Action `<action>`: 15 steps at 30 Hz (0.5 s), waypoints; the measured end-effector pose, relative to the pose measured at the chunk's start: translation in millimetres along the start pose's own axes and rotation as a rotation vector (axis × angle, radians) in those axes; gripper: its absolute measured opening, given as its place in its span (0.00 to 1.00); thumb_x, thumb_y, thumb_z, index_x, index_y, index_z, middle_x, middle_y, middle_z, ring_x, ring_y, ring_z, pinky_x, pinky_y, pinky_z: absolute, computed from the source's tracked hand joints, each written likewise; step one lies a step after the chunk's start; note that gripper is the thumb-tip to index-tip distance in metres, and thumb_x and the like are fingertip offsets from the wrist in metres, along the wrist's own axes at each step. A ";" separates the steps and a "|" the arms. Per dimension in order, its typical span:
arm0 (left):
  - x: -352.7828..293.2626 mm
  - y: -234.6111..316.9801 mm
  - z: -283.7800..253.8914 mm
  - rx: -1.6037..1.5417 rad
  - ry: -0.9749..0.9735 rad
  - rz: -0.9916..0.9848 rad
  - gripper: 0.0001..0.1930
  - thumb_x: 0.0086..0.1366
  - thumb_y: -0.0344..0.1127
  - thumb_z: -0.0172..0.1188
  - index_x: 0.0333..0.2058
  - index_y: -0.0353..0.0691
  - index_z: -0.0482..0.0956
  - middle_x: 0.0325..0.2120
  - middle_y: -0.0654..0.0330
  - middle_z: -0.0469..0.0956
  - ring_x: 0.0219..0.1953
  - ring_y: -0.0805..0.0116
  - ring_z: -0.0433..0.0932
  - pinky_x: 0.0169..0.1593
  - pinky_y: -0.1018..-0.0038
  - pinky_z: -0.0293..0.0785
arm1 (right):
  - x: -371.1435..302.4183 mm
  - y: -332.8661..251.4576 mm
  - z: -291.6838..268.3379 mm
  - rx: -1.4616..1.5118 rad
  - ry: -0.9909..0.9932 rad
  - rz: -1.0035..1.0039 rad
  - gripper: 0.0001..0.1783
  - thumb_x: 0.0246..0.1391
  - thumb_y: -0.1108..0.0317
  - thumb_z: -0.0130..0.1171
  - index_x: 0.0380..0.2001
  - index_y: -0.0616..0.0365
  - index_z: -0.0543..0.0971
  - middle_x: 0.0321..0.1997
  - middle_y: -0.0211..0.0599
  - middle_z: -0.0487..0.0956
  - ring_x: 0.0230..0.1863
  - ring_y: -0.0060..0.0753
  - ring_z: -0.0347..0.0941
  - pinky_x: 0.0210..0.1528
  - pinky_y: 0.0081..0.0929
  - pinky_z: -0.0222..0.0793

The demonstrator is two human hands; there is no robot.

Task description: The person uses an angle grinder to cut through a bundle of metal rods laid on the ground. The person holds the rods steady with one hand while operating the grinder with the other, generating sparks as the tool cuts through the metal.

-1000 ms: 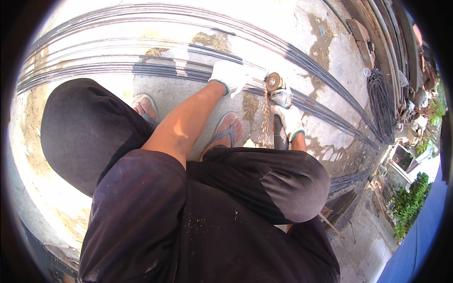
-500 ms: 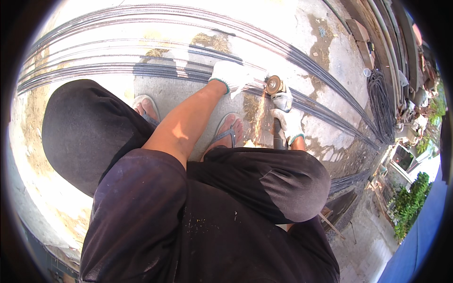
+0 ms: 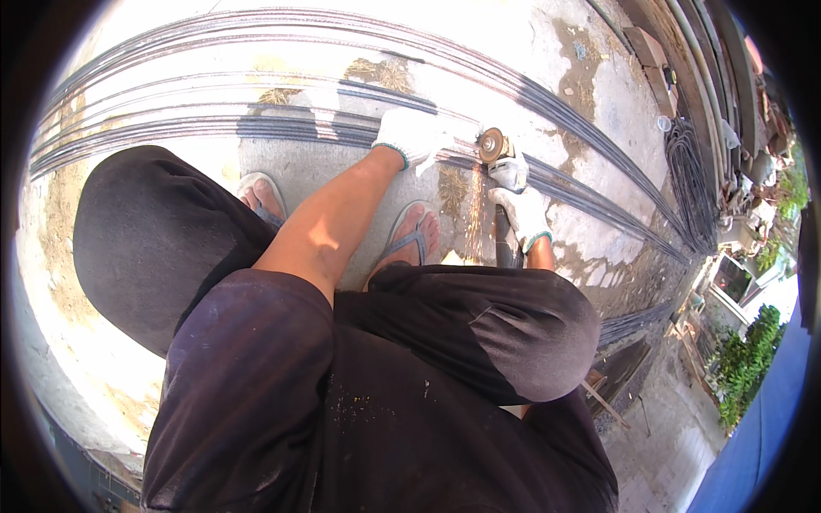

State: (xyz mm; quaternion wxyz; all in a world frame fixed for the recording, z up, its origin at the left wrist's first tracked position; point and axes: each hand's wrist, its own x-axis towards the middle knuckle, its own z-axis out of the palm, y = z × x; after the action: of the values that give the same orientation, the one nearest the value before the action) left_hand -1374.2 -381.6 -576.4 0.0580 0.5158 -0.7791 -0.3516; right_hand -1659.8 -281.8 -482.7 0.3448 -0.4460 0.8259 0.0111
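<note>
Squats, with the left knee (image 3: 158, 239) in dark cloth filling much of the left of the frame. Has two runs of thin metal bars laid out ahead: an upper bundle (image 3: 547, 101) arching from the upper left over to the right, and a lower bundle (image 3: 286, 128) passing below it from the left edge, through the upper centre, toward the right. Sets the left foot (image 3: 261, 195), in a sandal, left of centre, and the right foot (image 3: 415, 235) nearer the centre, just below the bars. Rests the left hand (image 3: 410, 137), white-gloved with a green cuff, over the lower bundle at upper centre (too washed out by sun to tell how far closed, or whether gripping a bar). Wraps the right hand (image 3: 523, 212), gloved alike, firmly around an angle grinder (image 3: 510, 173) right of centre, with the disc (image 3: 491, 145) uppermost, beside the lower bundle. Sends a stream of sparks (image 3: 475, 218) down from the disc. Has farther right a dark coil (image 3: 689, 184), and at lower right a leafy plant (image 3: 751, 359) beside blue sheeting (image 3: 761, 436).
</note>
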 end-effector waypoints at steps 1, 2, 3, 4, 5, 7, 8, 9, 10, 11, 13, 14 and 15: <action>0.6 0.3 0.8 0.005 -0.001 0.000 0.25 0.76 0.64 0.54 0.53 0.58 0.92 0.47 0.59 0.92 0.51 0.52 0.89 0.55 0.57 0.84 | 3.6 3.1 -0.3 -0.028 -0.005 0.021 0.29 0.51 0.54 0.81 0.49 0.67 0.90 0.40 0.39 0.91 0.40 0.29 0.83 0.47 0.34 0.78; 1.3 1.0 0.9 0.012 -0.001 0.006 0.24 0.76 0.64 0.54 0.52 0.58 0.92 0.47 0.59 0.92 0.50 0.52 0.89 0.55 0.57 0.84 | 5.5 6.9 -0.3 -0.004 0.000 -0.005 0.29 0.50 0.54 0.81 0.49 0.66 0.90 0.40 0.39 0.90 0.40 0.29 0.83 0.47 0.34 0.78; 1.9 2.2 0.6 0.018 -0.001 0.012 0.24 0.76 0.64 0.54 0.52 0.58 0.92 0.46 0.59 0.92 0.49 0.52 0.89 0.54 0.57 0.84 | 7.4 10.4 -0.2 0.019 0.006 -0.030 0.29 0.50 0.54 0.81 0.50 0.65 0.90 0.40 0.39 0.90 0.39 0.29 0.83 0.47 0.34 0.78; 0.4 2.7 -1.1 0.026 -0.004 0.011 0.24 0.76 0.64 0.55 0.52 0.58 0.92 0.45 0.60 0.92 0.49 0.53 0.89 0.54 0.56 0.84 | 6.8 7.2 0.7 0.043 0.004 -0.057 0.29 0.50 0.54 0.81 0.50 0.65 0.91 0.40 0.39 0.90 0.39 0.30 0.83 0.46 0.34 0.78; -0.7 3.5 -3.6 0.016 -0.021 0.009 0.25 0.77 0.64 0.55 0.52 0.57 0.92 0.47 0.59 0.92 0.49 0.53 0.89 0.54 0.57 0.83 | 6.8 3.9 -0.1 0.019 0.000 -0.034 0.29 0.50 0.54 0.80 0.50 0.64 0.90 0.39 0.38 0.90 0.38 0.29 0.83 0.46 0.34 0.78; -2.4 4.9 -9.7 -0.005 -0.054 0.004 0.26 0.78 0.63 0.54 0.53 0.53 0.92 0.49 0.58 0.91 0.50 0.52 0.88 0.55 0.58 0.82 | 5.1 -5.7 -4.5 -0.032 -0.005 0.012 0.29 0.50 0.54 0.80 0.50 0.64 0.90 0.39 0.38 0.90 0.37 0.29 0.82 0.45 0.33 0.78; -2.1 2.6 -6.2 -0.005 -0.028 0.012 0.25 0.77 0.63 0.55 0.52 0.55 0.92 0.46 0.59 0.92 0.48 0.53 0.89 0.54 0.58 0.83 | 3.9 -9.2 -5.2 -0.021 -0.008 0.035 0.29 0.50 0.54 0.80 0.50 0.65 0.90 0.39 0.38 0.90 0.37 0.29 0.82 0.44 0.33 0.78; -1.3 -0.5 0.5 -0.005 -0.002 0.021 0.24 0.77 0.63 0.55 0.50 0.57 0.92 0.43 0.60 0.92 0.47 0.54 0.89 0.52 0.57 0.83 | 2.2 -12.2 -5.6 -0.010 -0.010 0.057 0.30 0.50 0.54 0.80 0.50 0.65 0.90 0.38 0.39 0.90 0.37 0.29 0.82 0.44 0.32 0.78; -1.1 -2.4 4.1 -0.006 0.024 0.030 0.23 0.76 0.63 0.55 0.49 0.59 0.93 0.41 0.61 0.92 0.45 0.55 0.89 0.51 0.57 0.84 | -0.3 -15.5 -6.7 -0.001 -0.012 0.080 0.30 0.50 0.54 0.80 0.50 0.66 0.89 0.38 0.39 0.90 0.36 0.29 0.82 0.44 0.32 0.77; -2.0 -2.7 1.9 -0.011 0.002 0.018 0.23 0.76 0.63 0.55 0.49 0.58 0.93 0.40 0.62 0.92 0.45 0.55 0.89 0.51 0.58 0.84 | -5.6 -22.6 -7.9 0.024 -0.023 0.078 0.29 0.50 0.55 0.80 0.49 0.67 0.89 0.37 0.39 0.89 0.35 0.30 0.82 0.42 0.33 0.78; -2.2 2.8 -6.3 -0.027 -0.042 0.006 0.23 0.76 0.63 0.55 0.48 0.58 0.93 0.39 0.62 0.92 0.45 0.55 0.89 0.50 0.58 0.84 | -17.8 -31.8 -13.2 0.074 -0.033 0.081 0.28 0.51 0.57 0.79 0.48 0.68 0.88 0.35 0.40 0.88 0.31 0.31 0.82 0.37 0.34 0.78; -1.5 6.7 -13.6 -0.041 -0.083 -0.002 0.23 0.76 0.63 0.55 0.49 0.57 0.93 0.41 0.61 0.92 0.46 0.55 0.89 0.52 0.59 0.84 | -6.7 -5.5 -5.1 0.193 -0.065 0.084 0.24 0.52 0.60 0.79 0.45 0.69 0.86 0.30 0.42 0.85 0.25 0.35 0.81 0.27 0.38 0.78; -1.6 9.9 -21.1 -0.056 -0.126 -0.013 0.24 0.76 0.63 0.56 0.50 0.57 0.92 0.44 0.61 0.92 0.48 0.54 0.89 0.53 0.59 0.83 | -6.3 1.1 -2.1 0.233 -0.073 0.085 0.23 0.52 0.61 0.79 0.43 0.69 0.86 0.29 0.42 0.84 0.23 0.35 0.80 0.25 0.39 0.77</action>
State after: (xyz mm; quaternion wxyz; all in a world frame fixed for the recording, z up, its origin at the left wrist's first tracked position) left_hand -1371.5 -388.3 -554.3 0.0210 0.4959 -0.7678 -0.4052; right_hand -1659.5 -277.3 -477.8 0.4232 -0.3667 0.8267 -0.0542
